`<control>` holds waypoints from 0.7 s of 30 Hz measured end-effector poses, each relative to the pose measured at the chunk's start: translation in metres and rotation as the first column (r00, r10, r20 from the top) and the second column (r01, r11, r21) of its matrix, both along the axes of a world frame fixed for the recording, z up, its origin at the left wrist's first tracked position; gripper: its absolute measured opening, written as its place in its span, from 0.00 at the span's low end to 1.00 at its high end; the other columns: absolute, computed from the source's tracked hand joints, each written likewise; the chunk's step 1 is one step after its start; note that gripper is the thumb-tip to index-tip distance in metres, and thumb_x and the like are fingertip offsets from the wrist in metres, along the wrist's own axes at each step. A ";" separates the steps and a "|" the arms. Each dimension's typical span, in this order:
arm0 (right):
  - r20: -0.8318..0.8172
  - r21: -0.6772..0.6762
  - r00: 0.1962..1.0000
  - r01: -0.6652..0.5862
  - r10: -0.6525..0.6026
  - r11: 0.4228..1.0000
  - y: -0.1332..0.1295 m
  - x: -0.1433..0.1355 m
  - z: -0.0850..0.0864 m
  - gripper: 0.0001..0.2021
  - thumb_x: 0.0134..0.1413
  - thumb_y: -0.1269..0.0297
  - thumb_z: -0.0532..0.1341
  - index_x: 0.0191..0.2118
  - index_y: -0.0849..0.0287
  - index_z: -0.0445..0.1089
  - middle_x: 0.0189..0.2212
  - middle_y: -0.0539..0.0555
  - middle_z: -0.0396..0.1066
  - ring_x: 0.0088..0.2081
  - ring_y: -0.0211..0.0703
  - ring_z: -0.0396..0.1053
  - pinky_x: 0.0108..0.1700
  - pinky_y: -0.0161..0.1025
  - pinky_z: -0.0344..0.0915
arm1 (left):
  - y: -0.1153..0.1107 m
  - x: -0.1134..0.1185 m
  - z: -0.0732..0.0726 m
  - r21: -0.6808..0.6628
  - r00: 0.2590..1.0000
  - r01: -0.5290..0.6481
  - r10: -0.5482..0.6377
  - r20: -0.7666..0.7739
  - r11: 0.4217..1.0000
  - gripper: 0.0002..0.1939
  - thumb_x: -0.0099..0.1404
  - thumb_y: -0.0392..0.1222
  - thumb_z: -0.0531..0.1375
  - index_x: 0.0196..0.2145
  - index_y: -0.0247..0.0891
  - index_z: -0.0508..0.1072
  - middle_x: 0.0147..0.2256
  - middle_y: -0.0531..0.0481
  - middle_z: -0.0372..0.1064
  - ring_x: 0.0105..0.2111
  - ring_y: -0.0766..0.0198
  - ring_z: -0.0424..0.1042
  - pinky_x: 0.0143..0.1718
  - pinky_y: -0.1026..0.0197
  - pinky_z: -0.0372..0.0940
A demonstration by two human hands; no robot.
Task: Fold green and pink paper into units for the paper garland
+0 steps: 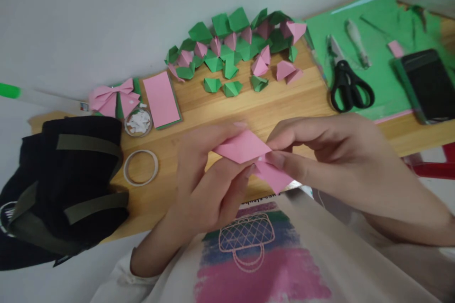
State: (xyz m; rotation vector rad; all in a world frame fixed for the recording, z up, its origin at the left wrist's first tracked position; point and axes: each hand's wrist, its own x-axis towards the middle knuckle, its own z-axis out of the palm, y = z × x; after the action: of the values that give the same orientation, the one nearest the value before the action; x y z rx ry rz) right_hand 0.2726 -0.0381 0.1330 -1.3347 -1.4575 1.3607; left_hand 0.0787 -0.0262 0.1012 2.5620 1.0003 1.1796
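Observation:
A folded piece of pink paper point(245, 146) is held in the air between both hands, over the table's front edge. My left hand point(209, 184) grips it from the left, fingers behind and below it. With thumb and forefinger my right hand point(316, 151) pinches its right side, where a small white spot shows. One pink flap point(275, 177) points down to the right below the fingertips. Beyond the hands lie folded green pieces point(232, 88) and a folded pink piece point(288, 72), in front of a row of joined green and pink paper shapes point(220, 47).
On the left are a black bag point(81, 165), a tape ring point(141, 168), a round dish of white scraps point(138, 121), a pink paper stack point(162, 99) and a pink bow point(115, 97). Scissors point(346, 83) and a phone point(431, 85) lie right, on green sheets point(378, 75).

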 end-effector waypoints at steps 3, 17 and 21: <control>0.005 -0.005 1.000 0.004 -0.004 1.000 0.000 0.001 0.000 0.09 0.52 0.71 0.63 0.23 0.59 0.74 0.21 0.45 0.72 0.24 0.28 0.65 0.23 0.25 0.61 | -0.002 0.000 0.002 -0.012 1.000 -0.010 0.010 -0.015 1.000 0.07 0.63 0.33 0.60 0.39 0.40 0.73 0.49 0.44 0.71 0.48 0.57 0.71 0.48 0.53 0.68; 0.050 -0.031 0.999 -0.008 0.009 1.000 -0.003 0.000 0.002 0.06 0.48 0.70 0.67 0.24 0.54 0.73 0.24 0.48 0.75 0.26 0.39 0.68 0.24 0.35 0.66 | 0.002 -0.001 0.002 -0.080 0.996 0.080 -0.084 -0.045 0.994 0.07 0.65 0.33 0.56 0.40 0.40 0.71 0.50 0.41 0.69 0.49 0.52 0.70 0.49 0.48 0.70; 0.060 -0.020 0.998 -0.005 0.006 1.000 -0.004 0.000 0.002 0.06 0.48 0.70 0.67 0.25 0.54 0.73 0.25 0.48 0.75 0.26 0.39 0.68 0.23 0.36 0.65 | 0.002 -0.002 0.000 -0.073 0.995 0.092 -0.095 -0.036 0.993 0.09 0.65 0.33 0.56 0.42 0.42 0.71 0.50 0.41 0.70 0.49 0.50 0.70 0.46 0.46 0.71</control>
State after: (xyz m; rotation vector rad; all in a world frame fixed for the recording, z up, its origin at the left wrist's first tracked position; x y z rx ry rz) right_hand 0.2728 -0.0422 0.1347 -1.3965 -1.4916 1.3525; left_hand 0.0768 -0.0239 0.1014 2.5558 0.9026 1.0543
